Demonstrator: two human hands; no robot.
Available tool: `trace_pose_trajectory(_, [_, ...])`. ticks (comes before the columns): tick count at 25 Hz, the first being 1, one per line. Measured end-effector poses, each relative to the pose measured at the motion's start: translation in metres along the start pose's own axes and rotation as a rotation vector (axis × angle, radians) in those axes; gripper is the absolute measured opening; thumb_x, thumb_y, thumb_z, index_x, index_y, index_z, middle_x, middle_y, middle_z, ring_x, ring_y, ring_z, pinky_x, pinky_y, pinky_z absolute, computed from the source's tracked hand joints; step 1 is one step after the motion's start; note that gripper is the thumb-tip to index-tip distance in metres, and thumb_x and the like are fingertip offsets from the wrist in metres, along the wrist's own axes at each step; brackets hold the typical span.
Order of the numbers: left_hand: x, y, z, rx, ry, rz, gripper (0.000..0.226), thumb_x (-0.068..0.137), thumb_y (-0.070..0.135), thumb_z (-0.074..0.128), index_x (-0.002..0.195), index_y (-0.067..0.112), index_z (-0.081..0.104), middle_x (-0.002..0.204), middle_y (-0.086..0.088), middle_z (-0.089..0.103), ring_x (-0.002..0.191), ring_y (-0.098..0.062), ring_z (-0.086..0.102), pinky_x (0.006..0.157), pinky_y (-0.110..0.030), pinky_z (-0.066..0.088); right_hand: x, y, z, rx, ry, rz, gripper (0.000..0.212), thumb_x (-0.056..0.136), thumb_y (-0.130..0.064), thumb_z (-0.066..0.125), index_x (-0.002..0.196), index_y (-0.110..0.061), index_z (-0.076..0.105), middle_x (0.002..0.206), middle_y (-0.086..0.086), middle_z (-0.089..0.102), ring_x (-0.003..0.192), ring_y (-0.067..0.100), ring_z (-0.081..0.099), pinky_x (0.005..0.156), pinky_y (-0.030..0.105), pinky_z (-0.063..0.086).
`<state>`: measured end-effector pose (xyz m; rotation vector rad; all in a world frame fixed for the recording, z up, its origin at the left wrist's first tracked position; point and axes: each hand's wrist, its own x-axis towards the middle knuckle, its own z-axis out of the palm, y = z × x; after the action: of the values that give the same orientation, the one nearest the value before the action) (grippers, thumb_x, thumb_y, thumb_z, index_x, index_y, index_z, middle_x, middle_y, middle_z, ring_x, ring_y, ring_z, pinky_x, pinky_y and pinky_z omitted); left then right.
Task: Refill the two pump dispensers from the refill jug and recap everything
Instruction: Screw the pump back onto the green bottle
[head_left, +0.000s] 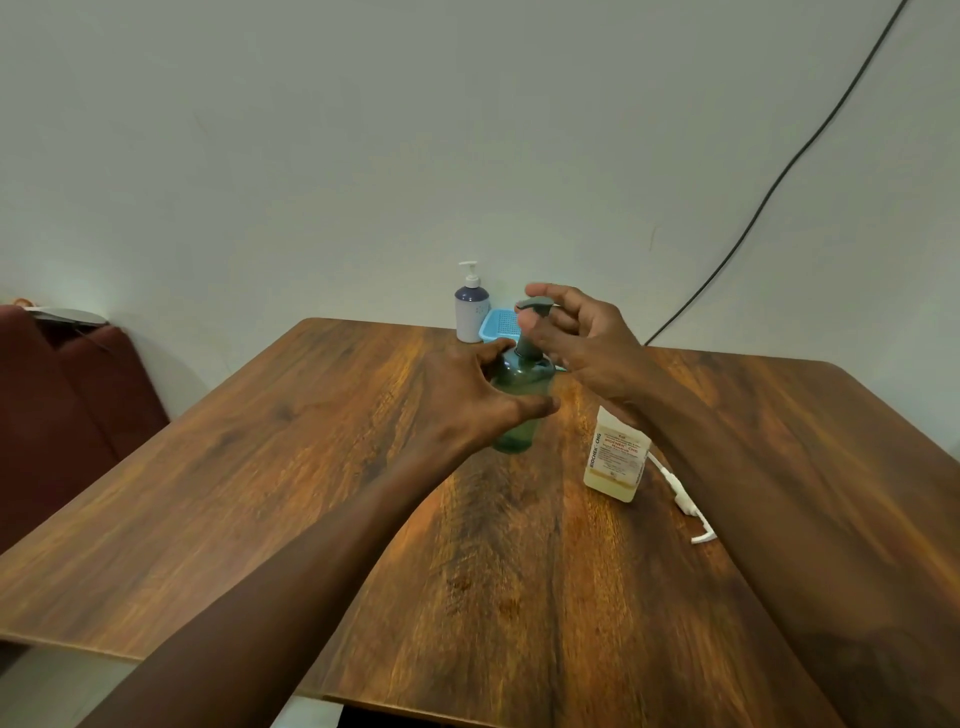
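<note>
A: Head view first: how many bottles are on the table (322, 467)?

B: Three. One green pump dispenser (519, 400) stands upright mid-table, one white and blue pump dispenser (471, 312) stands at the far edge by the wall, and one pale labelled bottle (615, 457) stands to the right, nearer us.

A: And the hands?

B: Two. The left hand (467, 405) has its grip wrapped around the green dispenser's body. The right hand (576, 332) pinches that dispenser's grey pump head (535, 304) between thumb and fingers, the grip closed on it.

A: Is the pale bottle capped?

B: Probably not; the forearm covers its top. One loose white pump (685, 504) lies on the table just right of it.

A: Anything else?

B: One blue basket (500, 325) beside the far dispenser.
</note>
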<state>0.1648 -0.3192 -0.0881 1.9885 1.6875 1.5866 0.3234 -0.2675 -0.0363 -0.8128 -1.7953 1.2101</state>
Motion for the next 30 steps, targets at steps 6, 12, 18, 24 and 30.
trace_pose_trajectory(6, [0.0,0.0,0.001,0.0,0.015,0.007,0.074,0.062,0.055,0.088,0.123,0.018,0.071,0.113,0.006,0.075,0.094,-0.002,0.068,0.083,-0.018,0.058,-0.002,-0.003,-0.002,-0.219,0.193,-0.102,0.06,0.068,-0.027,0.095,0.119,-0.014,0.066,0.105,0.004,0.078,0.097,0.016,0.077,0.083,0.036,0.064])
trace_pose_trajectory(12, [0.001,0.007,0.004,-0.014,-0.012,-0.013,0.07,0.062,0.054,0.088,0.121,0.019,0.071,0.109,0.007,0.075,0.092,0.0,0.069,0.08,-0.018,0.059,0.001,-0.004,-0.006,-0.18,0.0,-0.039,0.05,0.085,-0.034,0.081,0.13,-0.021,0.062,0.117,-0.004,0.073,0.112,0.015,0.07,0.093,0.033,0.061])
trace_pose_trajectory(18, [0.002,0.004,0.007,-0.013,-0.014,-0.042,0.079,0.062,0.05,0.092,0.13,0.018,0.069,0.12,0.003,0.074,0.104,-0.005,0.069,0.09,-0.026,0.058,0.003,0.0,-0.016,-0.122,0.036,-0.147,0.056,0.082,0.002,0.082,0.133,-0.008,0.063,0.103,-0.005,0.079,0.101,0.011,0.076,0.077,0.021,0.06])
trace_pose_trajectory(24, [0.01,-0.006,0.002,-0.042,-0.125,-0.03,0.075,0.066,0.046,0.091,0.131,0.018,0.067,0.121,0.003,0.073,0.107,-0.009,0.068,0.091,-0.033,0.059,0.008,0.0,-0.02,-0.256,-0.032,-0.225,0.05,0.089,-0.024,0.08,0.136,-0.027,0.064,0.116,-0.01,0.075,0.107,0.005,0.072,0.087,0.025,0.061])
trace_pose_trajectory(30, [0.023,-0.021,-0.009,-0.199,-0.403,-0.085,0.075,0.068,0.047,0.089,0.134,0.021,0.064,0.124,0.008,0.071,0.115,-0.012,0.067,0.098,-0.044,0.056,0.024,-0.004,-0.035,-0.167,-0.228,-0.185,0.036,0.093,-0.043,0.066,0.128,-0.036,0.067,0.119,-0.012,0.075,0.11,0.008,0.072,0.079,0.022,0.06])
